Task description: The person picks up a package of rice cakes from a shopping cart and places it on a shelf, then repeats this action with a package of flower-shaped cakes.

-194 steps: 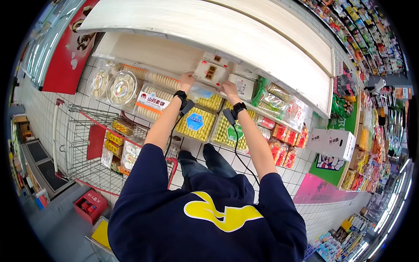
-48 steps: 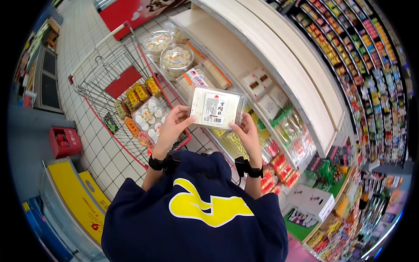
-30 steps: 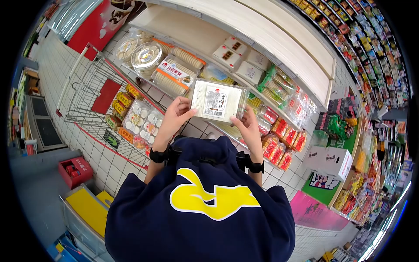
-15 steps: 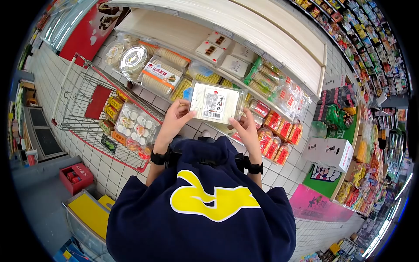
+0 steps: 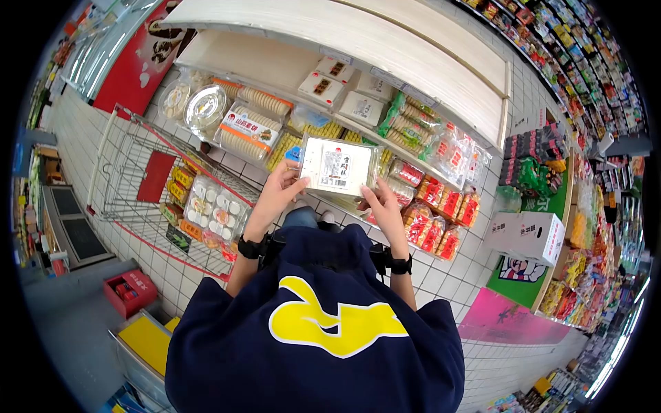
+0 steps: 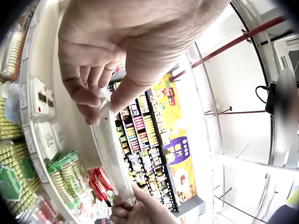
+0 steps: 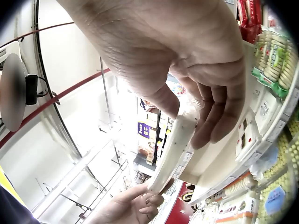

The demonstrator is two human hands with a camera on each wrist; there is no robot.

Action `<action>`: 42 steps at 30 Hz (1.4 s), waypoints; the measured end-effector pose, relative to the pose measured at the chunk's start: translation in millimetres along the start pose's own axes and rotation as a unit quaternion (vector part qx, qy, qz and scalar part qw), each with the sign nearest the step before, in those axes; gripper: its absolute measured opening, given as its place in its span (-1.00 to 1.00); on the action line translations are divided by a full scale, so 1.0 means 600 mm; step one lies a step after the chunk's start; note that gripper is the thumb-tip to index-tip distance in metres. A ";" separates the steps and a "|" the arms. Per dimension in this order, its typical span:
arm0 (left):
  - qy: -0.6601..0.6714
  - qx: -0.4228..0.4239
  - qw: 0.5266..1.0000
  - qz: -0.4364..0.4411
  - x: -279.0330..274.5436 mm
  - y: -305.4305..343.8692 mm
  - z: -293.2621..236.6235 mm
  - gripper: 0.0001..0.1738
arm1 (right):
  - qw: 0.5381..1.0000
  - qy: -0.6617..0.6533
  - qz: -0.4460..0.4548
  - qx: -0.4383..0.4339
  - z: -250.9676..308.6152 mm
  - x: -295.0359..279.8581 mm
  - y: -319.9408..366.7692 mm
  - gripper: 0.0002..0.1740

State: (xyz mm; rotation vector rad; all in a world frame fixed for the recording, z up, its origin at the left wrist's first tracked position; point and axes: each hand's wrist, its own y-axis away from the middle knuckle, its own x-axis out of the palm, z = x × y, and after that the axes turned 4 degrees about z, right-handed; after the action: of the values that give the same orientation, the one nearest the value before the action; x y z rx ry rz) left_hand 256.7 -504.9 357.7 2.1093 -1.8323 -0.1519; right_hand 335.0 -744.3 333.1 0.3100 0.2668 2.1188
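A flat clear plastic box of white cake with a white printed label is held up in front of the chest, label facing the head camera. My left hand pinches its left end, thumb on the label face and fingers behind. At the opposite end my right hand grips it the same way. Seen edge-on in the left wrist view, the cake box is thin, with the left thumb and fingers on either side of its end. The right wrist view shows the right hand likewise clasping the box.
Behind the box runs a pale wooden shelf unit stocked with cake boxes, cookie packs and red snack bags. A wire shopping cart holding packaged food stands at the left. Stacked cartons stand at the right.
Earliest, both hands were at the shelf among the packs; afterwards they hold the box of white cake before the chest. Over the last second the grip stays the same while the head view shifts.
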 end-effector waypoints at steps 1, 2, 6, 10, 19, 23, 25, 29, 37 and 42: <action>-0.004 -0.003 1.000 0.007 -0.005 -0.013 0.003 -0.69 | 1.000 0.004 -0.004 -0.002 -0.007 -0.001 -0.008 -0.39; -0.021 0.025 0.999 0.016 -0.011 -0.033 0.015 -0.68 | 1.000 0.009 -0.009 -0.003 -0.015 -0.002 -0.016 -0.35; -0.076 0.032 0.995 0.056 -0.021 -0.102 0.019 -0.67 | 0.999 0.004 -0.034 -0.029 -0.053 -0.013 -0.058 -0.34; -0.114 0.040 0.986 0.112 -0.040 -0.175 0.045 -0.66 | 0.998 0.004 -0.066 -0.012 -0.079 -0.033 -0.092 -0.34; -0.165 0.035 0.975 0.143 -0.066 -0.306 0.065 -0.58 | 0.982 0.018 -0.183 -0.032 -0.102 -0.039 -0.194 -0.39; -0.197 0.111 0.969 0.105 -0.075 -0.375 0.101 -0.67 | 0.973 0.052 -0.221 -0.035 -0.115 -0.053 -0.251 -0.40; -0.179 0.056 0.974 0.130 -0.076 -0.405 0.091 -0.68 | 0.972 0.045 -0.231 -0.022 -0.128 -0.067 -0.289 -0.40; -0.180 -0.024 0.971 0.153 -0.084 -0.494 0.135 -0.65 | 0.968 0.074 -0.238 0.028 -0.189 -0.105 -0.379 -0.40; -0.205 -0.132 0.950 0.195 -0.069 -0.566 0.079 -0.29 | 0.958 -0.036 -0.280 0.050 -0.191 -0.125 -0.459 -0.47; -0.165 -0.080 0.967 0.179 -0.087 -0.640 0.182 -0.25 | 0.962 -0.007 -0.267 0.052 -0.189 -0.137 -0.489 -0.43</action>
State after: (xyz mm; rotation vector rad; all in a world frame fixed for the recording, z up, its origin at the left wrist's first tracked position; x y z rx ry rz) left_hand 576.4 -432.3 124.3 1.6873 -2.2703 -0.5676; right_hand 573.0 -666.1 126.3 0.2760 0.4049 1.5719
